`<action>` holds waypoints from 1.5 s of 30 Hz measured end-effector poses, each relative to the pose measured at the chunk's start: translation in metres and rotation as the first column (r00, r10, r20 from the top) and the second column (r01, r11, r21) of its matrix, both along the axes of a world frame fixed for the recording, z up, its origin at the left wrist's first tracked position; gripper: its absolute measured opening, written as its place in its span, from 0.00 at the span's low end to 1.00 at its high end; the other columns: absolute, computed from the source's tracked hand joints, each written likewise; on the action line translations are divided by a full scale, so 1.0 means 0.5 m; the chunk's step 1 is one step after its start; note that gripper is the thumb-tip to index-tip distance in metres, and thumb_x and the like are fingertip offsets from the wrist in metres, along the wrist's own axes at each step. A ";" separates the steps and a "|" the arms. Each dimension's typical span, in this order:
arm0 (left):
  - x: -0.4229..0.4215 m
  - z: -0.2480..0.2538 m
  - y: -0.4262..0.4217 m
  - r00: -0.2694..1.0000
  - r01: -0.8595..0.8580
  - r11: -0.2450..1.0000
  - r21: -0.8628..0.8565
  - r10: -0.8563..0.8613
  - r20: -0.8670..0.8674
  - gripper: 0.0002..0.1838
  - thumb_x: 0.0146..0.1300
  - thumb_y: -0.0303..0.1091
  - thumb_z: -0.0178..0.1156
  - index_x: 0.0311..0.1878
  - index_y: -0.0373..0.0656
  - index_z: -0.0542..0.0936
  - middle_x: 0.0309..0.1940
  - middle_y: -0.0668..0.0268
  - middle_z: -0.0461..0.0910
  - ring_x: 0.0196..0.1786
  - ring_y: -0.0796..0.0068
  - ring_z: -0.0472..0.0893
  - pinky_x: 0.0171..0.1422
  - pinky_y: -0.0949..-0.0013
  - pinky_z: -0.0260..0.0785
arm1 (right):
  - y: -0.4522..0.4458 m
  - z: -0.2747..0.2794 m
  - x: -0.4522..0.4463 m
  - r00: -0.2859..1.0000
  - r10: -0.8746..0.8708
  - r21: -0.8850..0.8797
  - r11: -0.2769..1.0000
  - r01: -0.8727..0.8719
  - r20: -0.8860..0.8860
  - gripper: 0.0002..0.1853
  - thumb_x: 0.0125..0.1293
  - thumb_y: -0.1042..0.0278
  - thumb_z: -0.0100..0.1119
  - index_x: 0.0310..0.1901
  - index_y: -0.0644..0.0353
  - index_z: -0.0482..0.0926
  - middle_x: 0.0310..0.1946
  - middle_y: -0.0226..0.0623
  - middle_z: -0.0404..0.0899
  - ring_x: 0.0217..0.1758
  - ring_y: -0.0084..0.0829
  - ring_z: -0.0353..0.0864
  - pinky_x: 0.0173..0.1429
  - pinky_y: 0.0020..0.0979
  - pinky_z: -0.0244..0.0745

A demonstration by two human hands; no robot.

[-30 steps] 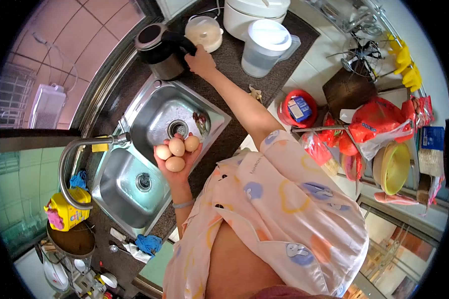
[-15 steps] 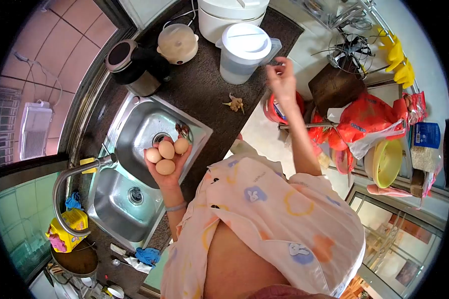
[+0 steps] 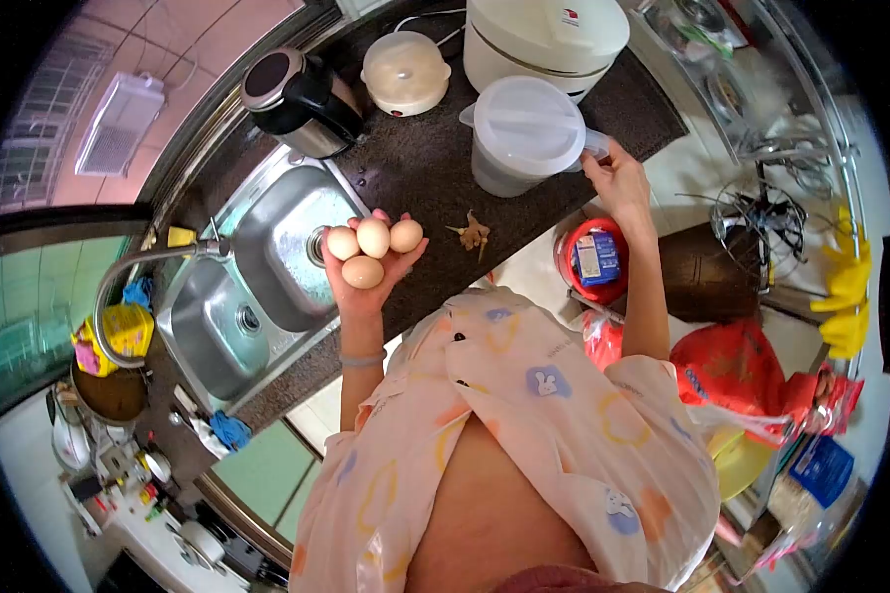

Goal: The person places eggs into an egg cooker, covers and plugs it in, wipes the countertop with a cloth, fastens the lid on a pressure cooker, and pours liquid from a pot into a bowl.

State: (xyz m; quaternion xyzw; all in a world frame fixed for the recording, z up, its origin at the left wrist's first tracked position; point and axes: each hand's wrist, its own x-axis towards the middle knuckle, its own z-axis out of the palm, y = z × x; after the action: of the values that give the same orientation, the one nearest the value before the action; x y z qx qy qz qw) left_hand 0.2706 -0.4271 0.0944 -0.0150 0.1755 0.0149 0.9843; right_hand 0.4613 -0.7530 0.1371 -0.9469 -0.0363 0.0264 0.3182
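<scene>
Pitcher (image 3: 524, 138), qty 1, translucent plastic, white lid on, upright on dark worktop (image 3: 415, 183); landmark for all places below. R hand (image 3: 620, 185): at pitcher's right side, fingers closed round its handle (image 3: 595, 145); far side of grip hidden, so exact finger wrap can't be told. L hand (image 3: 390, 276): nearer the person than pitcher & to its left, palm up, raised, cupped full w/ four eggs (image 3: 373, 240), brown-shelled, one lying closer to the wrist than the other three; band on wrist. Rice cooker (image 3: 549, 44), white, lidded: directly behind pitcher. Egg cooker (image 3: 405, 79), domed lid: left & slightly behind. Kettle (image 3: 302, 104), black/steel: farther left, past egg cooker. Root pc. (image 3: 473, 235), poss. ginger, knobbly: just nearer the person than pitcher, slightly left, well apart from either hand. Sink (image 3: 292, 252), steel, 2 basins: left of pitcher & nearer the person. Bucket (image 3: 564, 259), red, w/ blue pkt. (image 3: 596, 259) inside: nearer the person & right of pitcher, below worktop level.
</scene>
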 end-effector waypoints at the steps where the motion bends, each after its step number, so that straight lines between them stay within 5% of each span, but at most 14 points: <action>1: 0.001 -0.001 -0.014 1.000 -0.024 1.000 0.001 0.024 -0.005 0.22 0.64 0.60 0.54 0.35 0.52 0.83 0.51 0.60 0.81 0.70 0.46 0.65 0.73 0.26 0.45 | -0.005 -0.002 0.006 1.000 0.024 0.001 1.000 -0.024 -0.005 0.16 0.63 0.53 0.62 0.46 0.53 0.82 0.28 0.40 0.83 0.32 0.41 0.83 0.38 0.41 0.75; 4: 0.002 -0.006 -0.049 0.998 -0.051 0.992 0.115 0.056 -0.042 0.22 0.66 0.61 0.50 0.36 0.55 0.83 0.50 0.62 0.81 0.65 0.45 0.70 0.71 0.26 0.48 | -0.024 -0.010 0.036 0.995 0.065 0.024 0.997 -0.067 0.079 0.15 0.63 0.52 0.62 0.46 0.52 0.82 0.30 0.40 0.84 0.33 0.40 0.84 0.39 0.40 0.76; 13: 0.010 -0.008 -0.085 0.998 -0.066 0.997 0.051 0.066 0.003 0.19 0.66 0.55 0.50 0.38 0.52 0.81 0.51 0.61 0.80 0.69 0.47 0.66 0.72 0.27 0.47 | -0.159 -0.079 0.117 0.997 0.023 0.102 0.994 -0.031 0.077 0.15 0.63 0.57 0.62 0.50 0.48 0.82 0.31 0.36 0.85 0.34 0.33 0.85 0.41 0.35 0.76; 18: 0.014 -0.011 -0.065 0.999 -0.023 0.998 0.056 0.021 0.041 0.23 0.68 0.59 0.48 0.40 0.52 0.82 0.54 0.60 0.79 0.69 0.46 0.66 0.71 0.24 0.48 | -0.180 -0.059 0.110 0.998 -0.054 0.234 0.971 0.046 0.026 0.18 0.66 0.59 0.63 0.53 0.59 0.80 0.28 0.30 0.82 0.28 0.20 0.77 0.32 0.23 0.72; 21: 0.015 -0.003 -0.055 1.000 -0.011 0.999 0.048 0.011 -0.010 0.27 0.69 0.63 0.43 0.39 0.52 0.83 0.51 0.59 0.80 0.65 0.44 0.70 0.69 0.24 0.51 | -0.171 -0.036 0.080 0.985 -0.155 0.311 0.935 0.172 -0.078 0.20 0.66 0.59 0.63 0.55 0.60 0.79 0.28 0.31 0.81 0.28 0.20 0.77 0.31 0.24 0.71; 23: 0.004 -0.013 -0.041 1.000 0.009 1.000 0.027 -0.009 0.000 0.27 0.69 0.63 0.43 0.39 0.52 0.82 0.51 0.59 0.80 0.66 0.44 0.70 0.69 0.23 0.51 | -0.169 -0.026 0.028 0.980 -0.191 0.256 0.946 0.197 -0.045 0.22 0.65 0.59 0.64 0.56 0.61 0.77 0.28 0.34 0.82 0.27 0.21 0.78 0.30 0.24 0.71; 25: 0.008 -0.018 -0.029 0.999 0.035 0.999 0.003 -0.035 0.035 0.26 0.69 0.62 0.44 0.39 0.52 0.82 0.52 0.60 0.80 0.66 0.44 0.69 0.69 0.23 0.50 | -0.184 -0.036 -0.007 0.985 -0.151 -0.109 0.984 0.141 -0.086 0.20 0.64 0.59 0.64 0.52 0.63 0.79 0.29 0.38 0.83 0.26 0.23 0.78 0.30 0.26 0.71; 27: -0.002 -0.023 -0.015 0.999 0.037 0.999 -0.010 -0.036 0.034 0.25 0.69 0.62 0.46 0.41 0.51 0.83 0.54 0.60 0.78 0.70 0.47 0.65 0.71 0.24 0.48 | -0.152 -0.043 -0.059 0.952 -0.063 -0.022 0.998 0.060 -0.299 0.18 0.64 0.59 0.62 0.48 0.64 0.81 0.29 0.41 0.84 0.25 0.24 0.79 0.31 0.28 0.72; 33: -0.018 -0.033 0.024 0.998 0.049 0.999 -0.021 -0.048 0.045 0.23 0.68 0.60 0.49 0.41 0.52 0.83 0.54 0.60 0.78 0.70 0.47 0.65 0.70 0.23 0.49 | 0.112 -0.118 -0.093 0.855 0.294 0.428 0.899 -0.095 -0.427 0.14 0.66 0.60 0.59 0.40 0.65 0.81 0.25 0.34 0.80 0.21 0.22 0.75 0.27 0.27 0.71; 37: -0.027 -0.028 0.038 0.997 0.060 0.998 -0.032 -0.059 0.041 0.22 0.68 0.59 0.50 0.40 0.51 0.82 0.53 0.59 0.79 0.69 0.47 0.65 0.69 0.22 0.50 | 0.278 -0.187 0.036 0.865 0.282 0.729 0.672 0.131 -0.414 0.12 0.68 0.61 0.58 0.41 0.64 0.78 0.21 0.32 0.75 0.21 0.22 0.74 0.21 0.27 0.66; 43: -0.041 -0.016 0.045 0.999 0.015 1.000 -0.006 -0.015 0.038 0.28 0.70 0.63 0.43 0.41 0.51 0.82 0.53 0.58 0.79 0.67 0.44 0.68 0.69 0.23 0.51 | 0.424 -0.223 0.213 0.935 0.113 0.772 0.602 0.203 -0.335 0.11 0.68 0.63 0.56 0.41 0.64 0.77 0.21 0.34 0.75 0.22 0.27 0.77 0.20 0.29 0.67; 45: -0.042 -0.016 0.052 0.999 0.016 1.000 -0.003 -0.016 0.041 0.28 0.70 0.63 0.43 0.40 0.51 0.82 0.52 0.58 0.79 0.67 0.45 0.68 0.69 0.23 0.51 | 0.444 -0.239 0.250 0.895 0.101 0.738 0.609 0.290 -0.434 0.12 0.69 0.59 0.56 0.42 0.60 0.77 0.27 0.35 0.78 0.23 0.27 0.77 0.22 0.27 0.71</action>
State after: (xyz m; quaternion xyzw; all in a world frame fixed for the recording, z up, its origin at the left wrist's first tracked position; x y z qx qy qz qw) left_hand 0.2494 -0.4013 0.0864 -0.0154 0.1556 0.0065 0.9877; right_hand 0.5862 -0.5309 0.0175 -0.6792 0.0793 0.2003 0.7017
